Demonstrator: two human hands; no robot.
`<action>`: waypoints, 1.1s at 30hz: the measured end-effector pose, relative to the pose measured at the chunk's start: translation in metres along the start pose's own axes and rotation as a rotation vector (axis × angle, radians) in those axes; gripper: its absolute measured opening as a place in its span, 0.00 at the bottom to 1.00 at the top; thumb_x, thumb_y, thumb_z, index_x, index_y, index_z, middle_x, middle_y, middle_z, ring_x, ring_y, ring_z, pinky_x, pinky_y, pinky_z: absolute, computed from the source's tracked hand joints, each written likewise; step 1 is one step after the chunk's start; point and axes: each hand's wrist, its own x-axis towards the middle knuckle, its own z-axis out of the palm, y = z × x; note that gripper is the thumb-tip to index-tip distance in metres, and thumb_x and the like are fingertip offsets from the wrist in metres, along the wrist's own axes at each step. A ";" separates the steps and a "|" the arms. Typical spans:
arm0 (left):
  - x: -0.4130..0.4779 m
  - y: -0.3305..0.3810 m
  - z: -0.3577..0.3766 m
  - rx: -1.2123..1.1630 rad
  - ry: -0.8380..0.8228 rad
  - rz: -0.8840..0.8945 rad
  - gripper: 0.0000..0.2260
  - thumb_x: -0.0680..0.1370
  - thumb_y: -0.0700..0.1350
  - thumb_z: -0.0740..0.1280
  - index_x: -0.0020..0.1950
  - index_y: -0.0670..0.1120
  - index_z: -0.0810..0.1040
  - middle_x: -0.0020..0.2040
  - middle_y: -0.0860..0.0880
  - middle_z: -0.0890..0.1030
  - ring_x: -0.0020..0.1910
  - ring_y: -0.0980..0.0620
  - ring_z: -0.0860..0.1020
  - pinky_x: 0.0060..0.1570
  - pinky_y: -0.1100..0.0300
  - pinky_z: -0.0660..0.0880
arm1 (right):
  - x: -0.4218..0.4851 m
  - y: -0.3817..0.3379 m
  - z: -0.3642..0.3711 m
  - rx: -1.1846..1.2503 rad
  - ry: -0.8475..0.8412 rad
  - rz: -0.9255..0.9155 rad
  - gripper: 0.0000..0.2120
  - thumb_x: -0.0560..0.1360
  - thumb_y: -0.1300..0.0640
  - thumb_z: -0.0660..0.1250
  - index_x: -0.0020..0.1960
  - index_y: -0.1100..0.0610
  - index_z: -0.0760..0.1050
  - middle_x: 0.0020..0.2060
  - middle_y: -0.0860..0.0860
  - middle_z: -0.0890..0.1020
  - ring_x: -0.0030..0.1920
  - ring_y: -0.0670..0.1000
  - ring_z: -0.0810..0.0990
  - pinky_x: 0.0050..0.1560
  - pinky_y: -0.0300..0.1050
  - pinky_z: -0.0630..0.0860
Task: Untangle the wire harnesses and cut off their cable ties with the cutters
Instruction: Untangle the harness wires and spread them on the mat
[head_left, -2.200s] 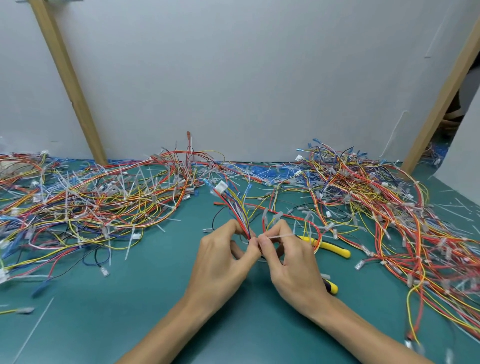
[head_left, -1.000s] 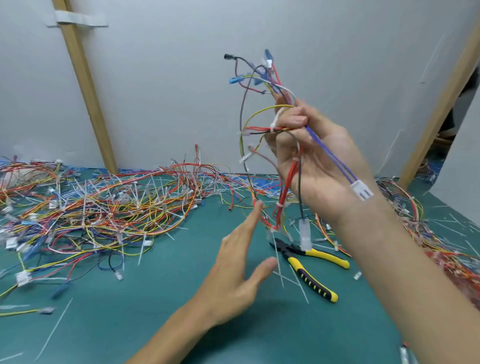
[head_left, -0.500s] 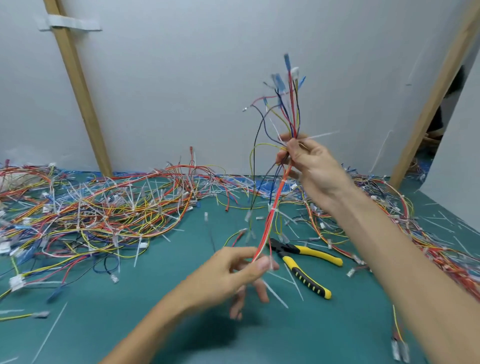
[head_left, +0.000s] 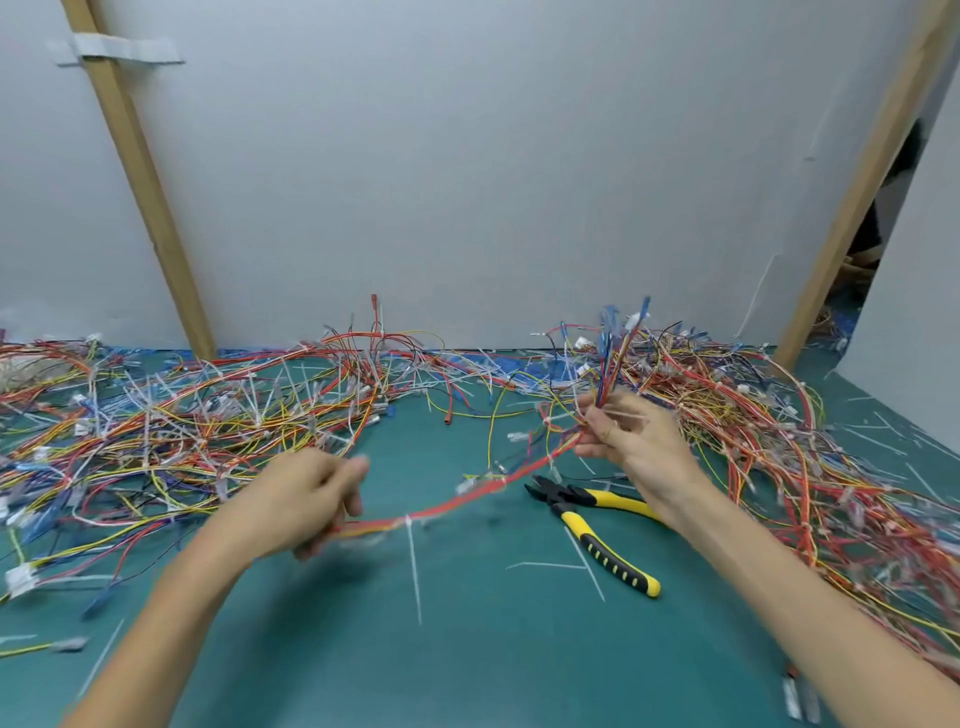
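So, nearest the camera: green mat (head_left: 467, 670) w/ a few loose tie offcuts (head_left: 545, 565) on it, both forearms reaching fwd over it. Next out, the cutters (head_left: 597, 543) lie flat on the mat, yellow-black handles trailing to the near right, nose pointing up-left at the harness. They sit just beside the right wrist, on the near side of the wire run, well apart from the left hand. Nothing holds them.

Left hand (head_left: 306, 499) is blurred, but its fingers look curled round the low end of the harness (head_left: 467, 497), clamped on it. From there the red-orange bundle runs up & to the right, low over the mat (can't tell if it touches), to the right hand (head_left: 631, 441), which pinches the far end btwn thumb & fingers. Loose wire ends fan upward out of that grip. So long axis = near-left to far-right, strung btwn the two hands. One cable tie (head_left: 410, 521) sits on the bundle nearer the left hand, its long white tail pointing toward the camera. A second may sit further along, too blurred to be sure.

Judgement: the cut is next, & the right hand is the nearer one to the cutters. It'd have to drop its end while the left hand holds the bundle.

Beyond: tangled piles, left pile (head_left: 182, 426) & right pile (head_left: 779, 441), then the grey wall (head_left: 467, 182).
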 end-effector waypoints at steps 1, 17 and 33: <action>-0.001 -0.001 0.006 0.025 -0.141 0.007 0.18 0.84 0.52 0.59 0.42 0.42 0.78 0.31 0.43 0.82 0.22 0.50 0.74 0.21 0.62 0.71 | -0.003 0.006 -0.002 0.002 -0.001 0.009 0.07 0.80 0.67 0.65 0.52 0.60 0.81 0.45 0.53 0.82 0.37 0.47 0.83 0.40 0.40 0.82; 0.022 0.028 0.087 -0.091 0.449 0.423 0.13 0.81 0.42 0.66 0.64 0.46 0.72 0.57 0.53 0.78 0.54 0.59 0.76 0.56 0.60 0.72 | -0.031 0.039 -0.005 0.044 -0.189 0.067 0.08 0.78 0.62 0.66 0.57 0.58 0.80 0.40 0.53 0.85 0.35 0.51 0.82 0.27 0.37 0.72; 0.057 0.062 0.040 -0.065 0.469 0.405 0.06 0.78 0.42 0.71 0.41 0.48 0.80 0.32 0.52 0.80 0.31 0.57 0.73 0.32 0.71 0.66 | -0.021 0.052 -0.014 0.021 0.047 0.030 0.09 0.77 0.53 0.70 0.50 0.59 0.78 0.37 0.51 0.85 0.34 0.61 0.80 0.25 0.38 0.73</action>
